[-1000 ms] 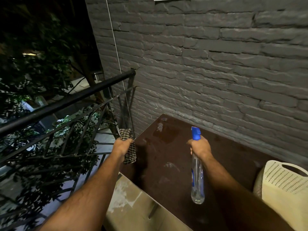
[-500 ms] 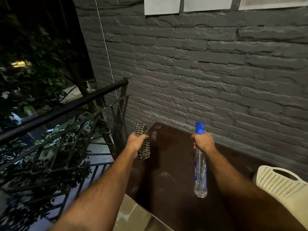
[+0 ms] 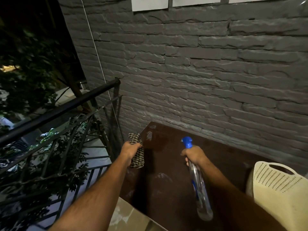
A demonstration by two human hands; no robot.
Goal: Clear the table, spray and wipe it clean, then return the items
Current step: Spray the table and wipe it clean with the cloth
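From the head camera, the right hand (image 3: pixel 195 155) is wrapped around the neck of a clear spray bottle (image 3: pixel 200 189) over the dark brown table (image 3: pixel 166 164). The bottle's long axis runs from its blue nozzle (image 3: pixel 187 142), pointing toward the wall (image 3: pixel 200 72), back down to its base. The left hand (image 3: pixel 130 150) clutches a bunched checked cloth (image 3: pixel 137 152) at the table's left edge. A cream basket (image 3: pixel 280 194) sits at the table's right.

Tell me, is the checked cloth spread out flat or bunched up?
Bunched up. The left hand grips the checked cloth in a wad, its ends sticking out above and below the fist, off the brown table.
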